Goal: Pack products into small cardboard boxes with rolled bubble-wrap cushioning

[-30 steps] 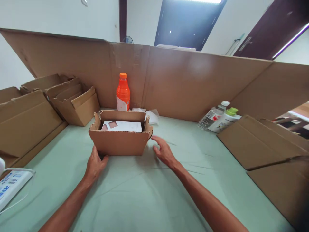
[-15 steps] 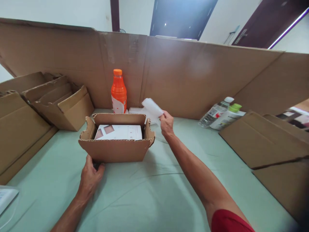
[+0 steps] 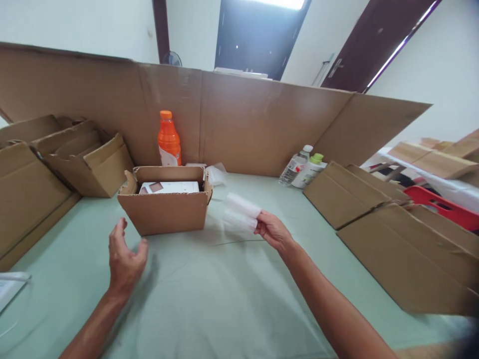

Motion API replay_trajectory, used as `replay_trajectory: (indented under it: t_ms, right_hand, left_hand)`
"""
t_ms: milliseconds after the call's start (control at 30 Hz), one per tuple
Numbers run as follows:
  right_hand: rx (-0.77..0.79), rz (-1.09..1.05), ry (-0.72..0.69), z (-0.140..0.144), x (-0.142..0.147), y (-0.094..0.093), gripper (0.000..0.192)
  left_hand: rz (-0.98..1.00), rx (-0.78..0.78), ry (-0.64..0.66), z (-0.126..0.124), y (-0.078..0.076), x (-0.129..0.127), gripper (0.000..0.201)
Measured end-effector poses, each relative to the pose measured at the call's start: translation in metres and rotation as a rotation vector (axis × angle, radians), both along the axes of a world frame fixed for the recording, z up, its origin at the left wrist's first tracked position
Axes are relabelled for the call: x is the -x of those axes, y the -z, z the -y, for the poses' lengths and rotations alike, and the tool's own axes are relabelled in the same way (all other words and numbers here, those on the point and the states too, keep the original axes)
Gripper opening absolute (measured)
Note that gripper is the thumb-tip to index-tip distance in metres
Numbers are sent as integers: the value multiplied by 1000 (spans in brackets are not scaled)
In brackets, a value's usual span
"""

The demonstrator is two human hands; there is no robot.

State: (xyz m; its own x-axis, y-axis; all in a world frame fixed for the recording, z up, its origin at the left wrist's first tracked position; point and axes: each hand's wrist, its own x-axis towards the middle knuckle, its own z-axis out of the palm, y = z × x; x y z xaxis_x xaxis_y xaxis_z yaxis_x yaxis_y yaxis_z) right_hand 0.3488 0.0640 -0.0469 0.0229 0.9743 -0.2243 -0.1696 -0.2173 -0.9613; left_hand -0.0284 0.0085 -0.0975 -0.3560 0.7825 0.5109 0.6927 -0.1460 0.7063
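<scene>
A: Cardboard box position relative to the hands?

B: Just ahead of the left hand, apart from it, and ahead-left of the right hand. It sits open-topped on the green cloth, with a white carton inside.

A: Left hand pose?

B: Raised above the cloth, thumb up, fingers loosely curled and spread. It grips nothing and touches nothing.

A: Right hand?

B: Forearm extended forward, fingertips pinched on a white plastic pouch. The pouch hangs clear of the cloth, just right of the box.

A: Surface beyond the hands?

B: An orange bottle stands upright behind the box. Crumpled clear plastic lies beside the box's far right corner. Two bottles lie tilted ahead-right of the right hand. Flattened cardboard sheets lie to the right of the right hand; folded boxes sit to the left of the left hand.

A: Room?

B: A tall cardboard wall stands across the far edge. Behind it: white walls and a dark doorway.
</scene>
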Motion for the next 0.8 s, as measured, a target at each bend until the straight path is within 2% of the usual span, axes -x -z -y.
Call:
replay_trajectory:
  t_ms: [100, 200, 267, 333, 400, 467, 533, 633, 700, 800]
  right_hand:
    - [-37, -34, -70, 23, 15, -24, 22]
    - [-51, -60, -142, 52, 34, -33, 28]
    - [-36, -82, -156, 67, 43, -28, 33]
    - [5, -89, -141, 77, 46, -14, 36]
    - [37, -43, -44, 84, 41, 3, 38]
    - [2, 73, 119, 91, 30, 20, 38]
    - [-90, 223, 236, 102, 18, 33, 36]
    - [-180, 378, 229, 124, 9, 44, 32]
    - [-215, 436, 192, 138, 9, 47, 26]
    - [-264, 540, 71, 154, 12, 50, 19]
  left_hand:
    - [21, -113, 139, 37, -18, -28, 81]
    - [103, -43, 388, 64, -27, -65, 89]
    - [239, 88, 556, 74, -25, -88, 93]
    - [468, 239, 683, 81, -17, -105, 90]
    - [706, 372, 722, 88, -6, -112, 83]
    - [836, 463, 677, 96, 5, -111, 80]
    - [804, 498, 608, 107, 12, -104, 72]
    - [560, 456, 539, 124, 12, -94, 48]
    - [367, 390, 580, 133, 8, -93, 36]
    - [134, 218, 736, 139, 0, -101, 30]
